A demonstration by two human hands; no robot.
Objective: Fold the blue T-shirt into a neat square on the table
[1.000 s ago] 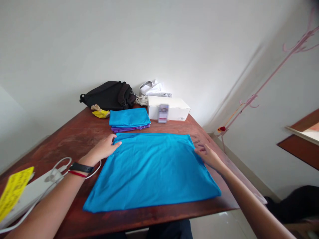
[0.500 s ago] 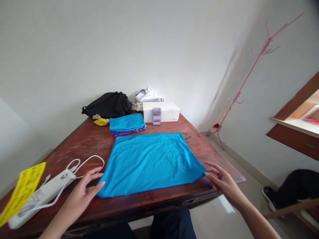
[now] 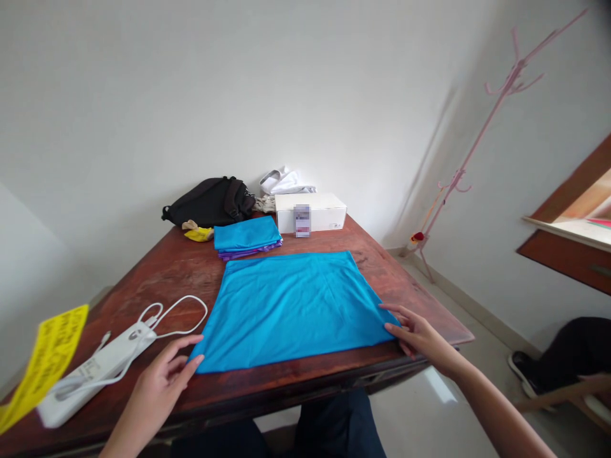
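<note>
A bright blue cloth (image 3: 291,312) lies spread flat on the dark red wooden table (image 3: 157,270), lightly creased, its near edge close to the table's front edge. At its near left corner, my left hand (image 3: 165,375) has thumb and fingers closed about the fabric. My right hand (image 3: 413,331) grips the near right corner, thumb on top and some fingers curled under and partly hidden. Behind the spread cloth lies a folded stack of blue and purple cloths (image 3: 248,235).
At the left lie a white power strip (image 3: 100,369) with looped cables and a yellow label (image 3: 45,362). Toward the wall are a black bag (image 3: 210,200), a yellow item (image 3: 198,233), a white box (image 3: 324,213) and a small packet (image 3: 302,222). A pink coat rack (image 3: 477,146) stands right.
My right hand has shifted slightly inward onto the cloth's right corner. My left hand stays at the left corner, and the cloth's near edge looks straighter. The view has shifted a little.
</note>
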